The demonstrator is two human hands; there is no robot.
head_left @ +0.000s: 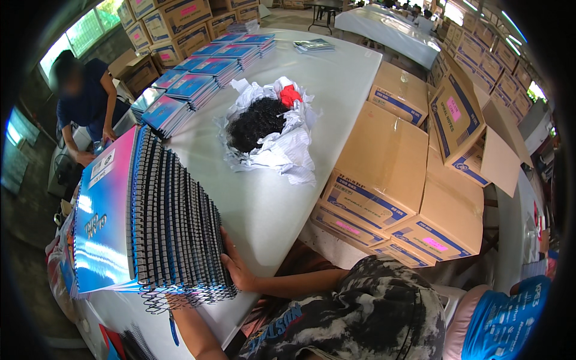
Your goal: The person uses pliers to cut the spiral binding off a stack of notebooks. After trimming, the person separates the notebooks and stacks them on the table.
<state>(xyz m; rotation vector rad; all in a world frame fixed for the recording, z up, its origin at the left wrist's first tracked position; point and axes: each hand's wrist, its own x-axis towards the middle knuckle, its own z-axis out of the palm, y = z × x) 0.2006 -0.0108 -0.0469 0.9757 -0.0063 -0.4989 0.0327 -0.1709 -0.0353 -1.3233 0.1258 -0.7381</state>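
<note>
A thick stack of spiral notebooks [180,222] stands in front of me, pink-and-blue glossy cover at the left and black wire coils facing up and right. Against its right end, my right hand [240,269] holds the stack, with fingers along the last notebook and thumb apart. From the lower edge my left forearm [201,333] reaches to the stack's near lower side. My left hand is hidden behind the coils and covers. Beside that wrist hangs a thin blue pen-like thing [174,330].
Rows of stacked notebooks [192,87] line the far left of the white table [252,210]. Crumpled paper [282,153] surrounds a black tangled heap [258,123] and a red piece. Cardboard boxes [384,162] stand at the right. Another person [90,96] works at left.
</note>
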